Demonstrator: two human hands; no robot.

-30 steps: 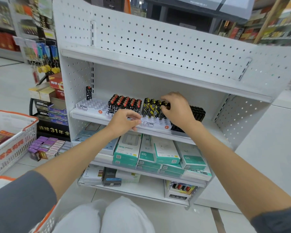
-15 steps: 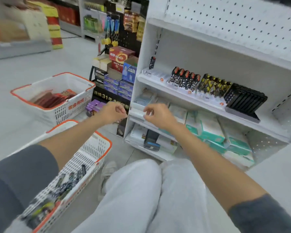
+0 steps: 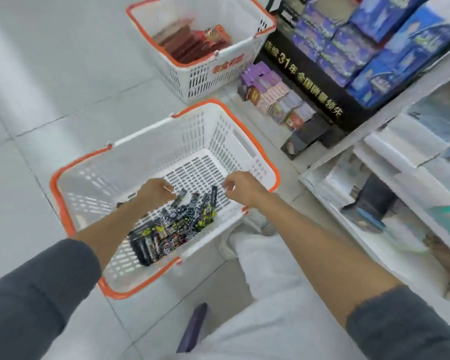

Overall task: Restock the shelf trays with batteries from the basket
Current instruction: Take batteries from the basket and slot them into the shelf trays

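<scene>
A white basket with an orange rim (image 3: 70,224) stands on the floor in front of me. A loose heap of black, yellow and red batteries (image 3: 174,227) lies in its near right corner. My left hand (image 3: 155,192) hovers inside the basket just above the heap, fingers curled, nothing visibly in it. My right hand (image 3: 240,189) hangs over the basket's right side, fingers loosely bent and holding nothing. The battery trays on the shelf are out of view; only the lower shelf edge (image 3: 374,118) shows at the right.
A second orange-rimmed basket (image 3: 208,76) with red packs stands farther back. Purple boxes (image 3: 276,97) and a black display stand (image 3: 309,81) with blue boxes sit by the shelf. My grey-trousered knees fill the lower frame, and a dark purple object (image 3: 192,328) lies on the floor.
My view swung down and left from the shelf to the floor basket. Both hands left the battery tray on the shelf and now hover over the basket's batteries.
</scene>
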